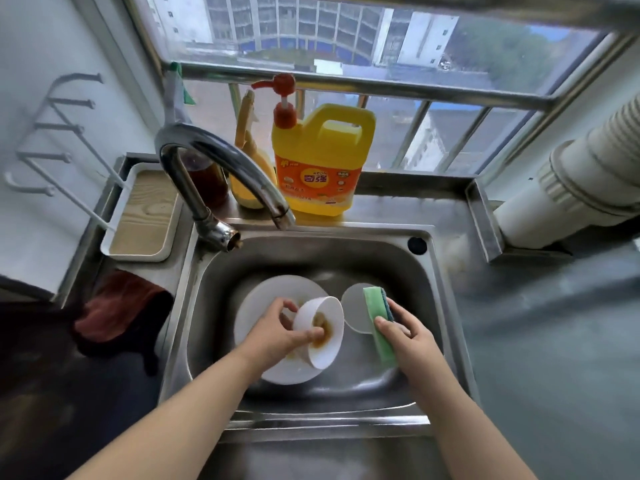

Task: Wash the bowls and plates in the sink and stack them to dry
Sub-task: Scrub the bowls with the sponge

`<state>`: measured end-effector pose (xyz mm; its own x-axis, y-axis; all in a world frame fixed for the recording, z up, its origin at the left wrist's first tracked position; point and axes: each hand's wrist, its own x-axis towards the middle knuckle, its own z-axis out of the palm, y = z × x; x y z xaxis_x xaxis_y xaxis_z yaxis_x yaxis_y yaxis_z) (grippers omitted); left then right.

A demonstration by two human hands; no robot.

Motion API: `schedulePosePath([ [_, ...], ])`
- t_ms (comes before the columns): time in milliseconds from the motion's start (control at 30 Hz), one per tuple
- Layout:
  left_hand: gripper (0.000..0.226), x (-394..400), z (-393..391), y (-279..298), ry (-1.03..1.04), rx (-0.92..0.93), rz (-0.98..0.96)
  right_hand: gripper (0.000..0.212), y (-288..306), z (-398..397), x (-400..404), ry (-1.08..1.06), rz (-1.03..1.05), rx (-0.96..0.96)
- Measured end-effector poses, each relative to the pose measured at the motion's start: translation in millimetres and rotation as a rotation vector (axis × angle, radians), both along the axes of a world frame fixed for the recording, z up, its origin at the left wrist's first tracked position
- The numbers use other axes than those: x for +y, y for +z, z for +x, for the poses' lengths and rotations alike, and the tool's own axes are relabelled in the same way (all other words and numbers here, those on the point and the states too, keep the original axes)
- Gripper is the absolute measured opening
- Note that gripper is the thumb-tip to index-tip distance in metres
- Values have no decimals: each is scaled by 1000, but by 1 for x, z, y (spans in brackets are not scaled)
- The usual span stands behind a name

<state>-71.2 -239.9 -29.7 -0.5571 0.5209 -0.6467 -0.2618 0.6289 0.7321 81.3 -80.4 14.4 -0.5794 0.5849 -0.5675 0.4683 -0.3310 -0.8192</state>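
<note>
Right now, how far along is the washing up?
Nothing looks done: no clean dish is stacked anywhere in view. In hand: the left hand grips a white bowl with brown residue inside, and the right hand holds the green sponge. Left: that bowl, the large plate beneath it, the small plate, then stacking.

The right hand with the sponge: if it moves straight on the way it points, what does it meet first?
Probably the small plate. The right hand holds the green sponge pointing up and away over the sink, and that plate lies right behind the sponge's tip. Depth is unclear.
</note>
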Motion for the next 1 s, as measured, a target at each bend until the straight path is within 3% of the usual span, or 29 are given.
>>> schedulePosePath([
  [133, 72, 17, 22, 0, -121, 133, -35, 37, 4, 16, 1, -25, 3, 15],
  [233, 63, 29, 37, 2, -278, 379, -83, 39, 7, 26, 3, -52, 1, 24],
  [433, 65, 40, 58, 7, -510, 694, 55, 40, 14, 39, 9, -103, 26, 50],
  [767, 64, 42, 59, 21, -401, 710, 136, 40, 22, 42, 13, -95, 56, 73],
  [833, 63, 39, 59, 22, -346, 653, 133, 43, 22, 40, 9, -11, 156, 43],
  [1000, 58, 27, 63, 23, -299, 670, 182, 55, 16, 32, -7, 419, 766, -172],
])
